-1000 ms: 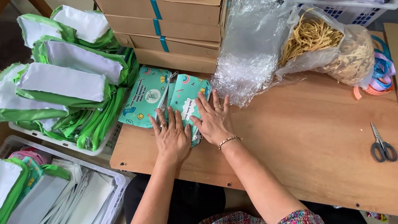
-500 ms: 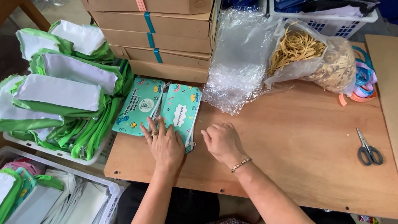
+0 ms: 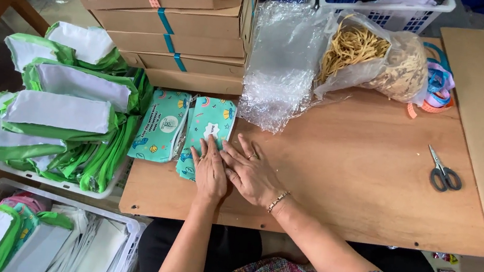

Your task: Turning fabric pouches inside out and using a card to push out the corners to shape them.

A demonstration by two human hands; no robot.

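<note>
Two teal printed pouches lie side by side at the left end of your wooden worktop [image 3: 340,185]. Your left hand [image 3: 210,172] rests flat, fingers together, on the right pouch [image 3: 208,135]. Your right hand [image 3: 253,171] lies flat beside it, fingers spread, fingertips touching the pouch edge; neither hand grips anything. The left pouch [image 3: 160,125] lies untouched. Scissors [image 3: 443,173] lie well apart, to the right.

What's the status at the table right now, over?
Left hand flat on right-hand teal pouch. Right hand flat beside it, fingers touching the left. Second teal pouch alongside. Bubble wrap just behind.
</note>
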